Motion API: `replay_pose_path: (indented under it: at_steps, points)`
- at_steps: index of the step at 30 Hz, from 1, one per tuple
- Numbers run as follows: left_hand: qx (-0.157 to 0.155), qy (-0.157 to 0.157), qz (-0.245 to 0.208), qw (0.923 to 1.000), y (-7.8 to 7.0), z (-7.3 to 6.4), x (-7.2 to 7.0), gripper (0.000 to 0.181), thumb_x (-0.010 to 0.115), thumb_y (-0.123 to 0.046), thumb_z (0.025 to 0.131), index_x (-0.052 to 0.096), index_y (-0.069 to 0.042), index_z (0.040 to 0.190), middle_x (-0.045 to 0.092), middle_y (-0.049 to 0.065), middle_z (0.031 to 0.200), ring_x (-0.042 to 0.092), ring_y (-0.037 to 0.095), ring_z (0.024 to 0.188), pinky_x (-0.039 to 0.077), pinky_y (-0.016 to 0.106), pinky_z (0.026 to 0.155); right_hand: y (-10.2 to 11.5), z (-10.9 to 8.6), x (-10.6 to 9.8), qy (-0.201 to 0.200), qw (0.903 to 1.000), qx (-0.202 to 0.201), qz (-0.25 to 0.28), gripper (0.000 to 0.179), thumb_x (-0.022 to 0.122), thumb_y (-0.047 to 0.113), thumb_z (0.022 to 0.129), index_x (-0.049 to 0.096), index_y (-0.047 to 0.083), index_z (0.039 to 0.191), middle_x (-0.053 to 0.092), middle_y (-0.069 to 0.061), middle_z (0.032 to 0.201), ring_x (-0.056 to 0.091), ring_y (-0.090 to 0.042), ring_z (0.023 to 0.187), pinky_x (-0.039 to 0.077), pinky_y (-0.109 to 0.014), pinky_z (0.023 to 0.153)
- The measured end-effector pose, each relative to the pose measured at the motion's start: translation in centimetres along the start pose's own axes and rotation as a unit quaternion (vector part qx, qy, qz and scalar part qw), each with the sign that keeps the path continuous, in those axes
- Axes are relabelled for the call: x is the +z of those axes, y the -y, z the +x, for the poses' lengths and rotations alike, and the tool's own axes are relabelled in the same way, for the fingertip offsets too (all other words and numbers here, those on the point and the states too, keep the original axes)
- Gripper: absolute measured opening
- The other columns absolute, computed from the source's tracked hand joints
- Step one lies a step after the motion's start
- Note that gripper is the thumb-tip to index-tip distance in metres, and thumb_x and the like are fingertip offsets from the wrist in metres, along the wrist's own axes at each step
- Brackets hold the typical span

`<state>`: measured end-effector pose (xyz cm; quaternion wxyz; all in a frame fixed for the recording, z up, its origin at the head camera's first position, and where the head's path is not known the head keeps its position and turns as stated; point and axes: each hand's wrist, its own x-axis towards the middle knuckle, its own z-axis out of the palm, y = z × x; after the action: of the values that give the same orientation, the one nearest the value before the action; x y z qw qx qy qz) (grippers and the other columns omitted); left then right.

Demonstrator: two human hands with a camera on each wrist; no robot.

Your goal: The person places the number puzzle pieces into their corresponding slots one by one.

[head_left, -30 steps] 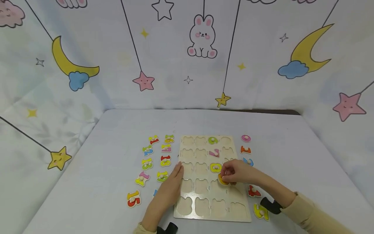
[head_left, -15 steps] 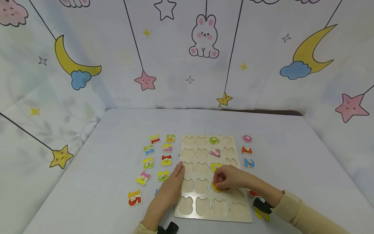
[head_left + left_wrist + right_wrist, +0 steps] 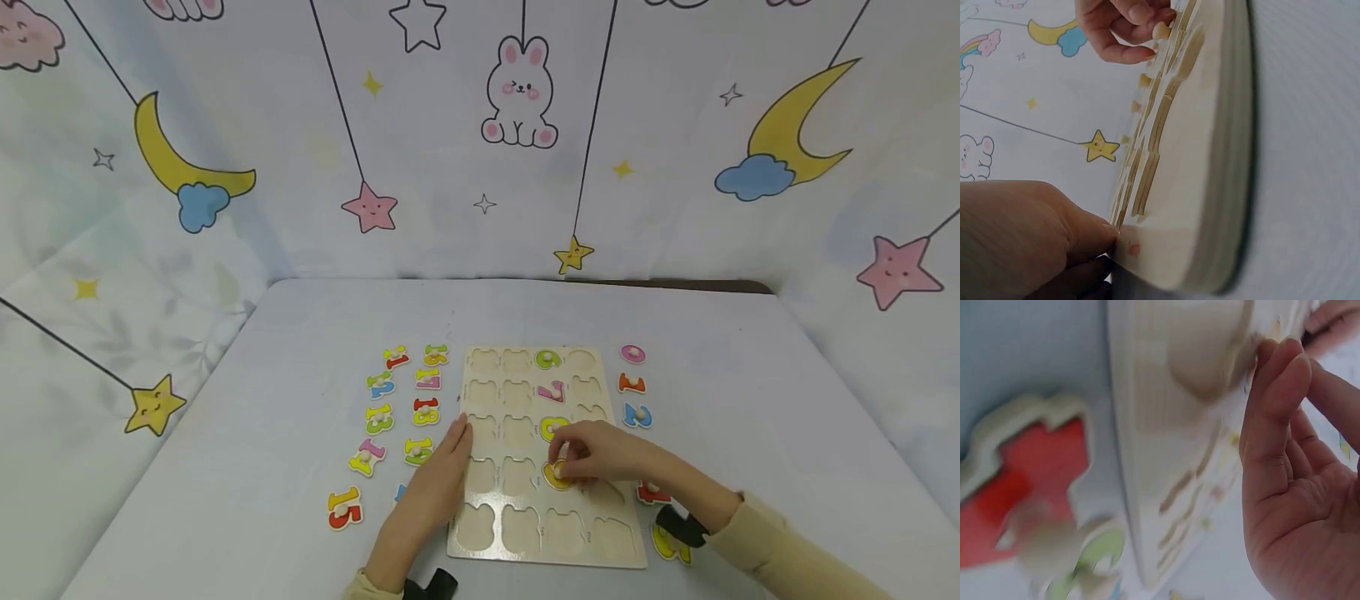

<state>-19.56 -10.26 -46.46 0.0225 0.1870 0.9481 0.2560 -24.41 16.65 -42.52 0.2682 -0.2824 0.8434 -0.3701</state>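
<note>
Beside the near corners of the puzzle board [image 3: 622,557] are the left wrist mount [image 3: 430,586], cut off by the frame, and the right wrist mount [image 3: 681,527], overlapping a yellow piece [image 3: 670,548]; right of the board, the right forearm [image 3: 690,483] partly screens a red piece [image 3: 652,495], while a green piece [image 3: 1094,550] past it is made out only in the right wrist view. On the board's left edge lies the left hand [image 3: 438,475], fingers straight and close together, presumably to keep the board from sliding; it hides most of a blue piece [image 3: 400,492]. Over the board's third column from the left, the right hand [image 3: 596,450] bends thumb and fingers about the knob of an orange piece [image 3: 555,482] in the fourth row from the far edge; whether it pinches the knob or merely surrounds it cannot be told, nor whether the piece lies flush. Farther up this column sit a partly covered yellow numeral [image 3: 549,427], a pink 7 [image 3: 552,392] and a green 6 [image 3: 547,359]; left of the board, numbered pieces [image 3: 345,509] form two loose columns, apparently spaced for easy reading; beyond the board rises a patterned backdrop [image 3: 427,125], its upper motifs cropped.
</note>
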Motion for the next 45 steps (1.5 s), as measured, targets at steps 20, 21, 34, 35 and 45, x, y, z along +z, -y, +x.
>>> replay_pose_path:
  at_steps: [20,21,34,35,45]
  points:
    - [0.014,-0.009,0.011,0.9998,0.2,-0.1,0.2,0.05,0.054,0.0,0.092,0.036,0.01,0.138,0.028,0.02,0.147,0.026,0.031,0.135,0.031,0.04,0.101,-9.7,-15.6,-5.5,0.015,0.9972,0.007,0.073,0.007,0.06,0.006,0.09,0.06,0.011,0.095,0.051,0.009,0.063,0.049,-0.007,0.054,0.037,-0.023,0.041]
    - [0.013,-0.009,0.011,0.9998,0.2,-0.1,0.2,0.05,0.054,0.0,0.092,0.036,0.01,0.138,0.028,0.02,0.147,0.026,0.031,0.135,0.031,0.04,0.101,-10.0,-15.9,-5.3,0.025,0.9964,0.003,0.081,0.008,0.061,0.006,0.089,0.06,0.012,0.095,0.052,0.009,0.064,0.049,-0.006,0.054,0.038,-0.023,0.042]
    - [0.007,-0.005,-0.01,0.9999,0.1,-0.3,-0.1,0.05,0.053,-0.002,0.093,0.035,0.01,0.138,0.027,0.02,0.148,0.025,0.031,0.135,0.031,0.041,0.101,-5.7,-13.3,-3.9,-0.049,0.9985,-0.025,-0.006,0.009,0.067,0.016,0.088,0.059,0.019,0.09,0.053,0.014,0.064,0.053,-0.005,0.056,0.045,-0.022,0.047]
    - [0.004,-0.004,-0.011,0.9999,0.1,-0.3,0.0,0.05,0.053,-0.002,0.094,0.035,0.01,0.139,0.026,0.019,0.148,0.025,0.031,0.135,0.031,0.041,0.101,-4.8,-12.4,-3.5,-0.05,0.9981,-0.035,-0.002,0.008,0.066,0.017,0.088,0.059,0.019,0.091,0.054,0.013,0.065,0.054,-0.006,0.057,0.047,-0.023,0.048]
    - [0.001,-0.001,-0.01,1.0,0.2,-0.1,0.1,0.051,0.053,-0.005,0.094,0.034,0.008,0.14,0.026,0.018,0.149,0.023,0.029,0.136,0.03,0.041,0.102,0.1,-4.0,2.7,0.005,0.9943,-0.104,0.023,0.005,0.066,0.016,0.088,0.062,0.017,0.086,0.051,0.016,0.064,0.048,0.002,0.057,0.045,-0.019,0.05]
